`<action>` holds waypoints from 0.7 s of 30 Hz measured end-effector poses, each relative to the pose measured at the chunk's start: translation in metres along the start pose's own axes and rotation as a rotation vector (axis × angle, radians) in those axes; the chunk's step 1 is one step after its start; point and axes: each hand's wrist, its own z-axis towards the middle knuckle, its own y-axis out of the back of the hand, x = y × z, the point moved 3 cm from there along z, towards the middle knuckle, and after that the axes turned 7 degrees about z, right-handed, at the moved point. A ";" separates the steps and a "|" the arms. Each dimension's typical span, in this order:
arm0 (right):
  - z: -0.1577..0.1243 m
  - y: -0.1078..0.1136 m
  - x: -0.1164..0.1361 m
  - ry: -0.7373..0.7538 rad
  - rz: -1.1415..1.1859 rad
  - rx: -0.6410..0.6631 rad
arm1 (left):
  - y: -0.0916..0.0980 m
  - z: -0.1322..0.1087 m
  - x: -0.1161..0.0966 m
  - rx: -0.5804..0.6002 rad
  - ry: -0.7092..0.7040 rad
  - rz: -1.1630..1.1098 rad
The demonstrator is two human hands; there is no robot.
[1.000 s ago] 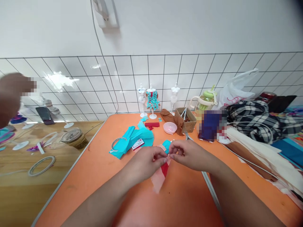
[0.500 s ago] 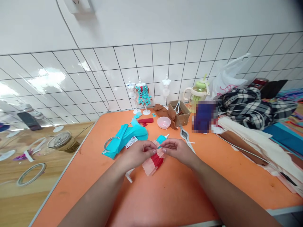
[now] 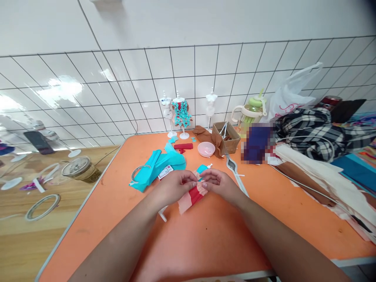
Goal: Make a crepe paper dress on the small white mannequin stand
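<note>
A small white mannequin lies tilted in front of me, dressed in a turquoise, peach and red paper dress. My left hand pinches the dress at its waist from the left. From the right, my right hand pinches the same spot, its fingertips almost meeting the left ones. What lies between the fingertips is too small to make out. Part of a white stand shows beneath my left wrist. Turquoise crepe paper with a tape roll on it lies beyond my left hand.
Dressed and bare mannequins, including one in turquoise ruffles, stand by the tiled wall. A pink bowl, cardboard box, scissors-like grey tool and green-lidded jug are behind my hands. Fabric strips cover the right side.
The camera view has shifted slightly. Both hands stay at the dress's waist, with their fingertips slightly moved; the dress's lower end looks narrower.
</note>
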 end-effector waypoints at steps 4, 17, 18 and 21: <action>0.000 0.000 0.002 0.011 0.024 -0.040 | -0.003 0.002 0.004 0.007 0.024 -0.012; 0.017 0.012 -0.012 -0.081 -0.255 -0.098 | 0.003 0.017 0.018 -0.237 0.071 0.301; 0.019 0.013 -0.013 -0.069 -0.322 -0.135 | -0.001 0.019 0.020 -0.212 0.080 0.303; 0.022 0.013 -0.016 -0.067 -0.502 -0.256 | -0.010 0.025 0.025 -0.145 0.099 0.284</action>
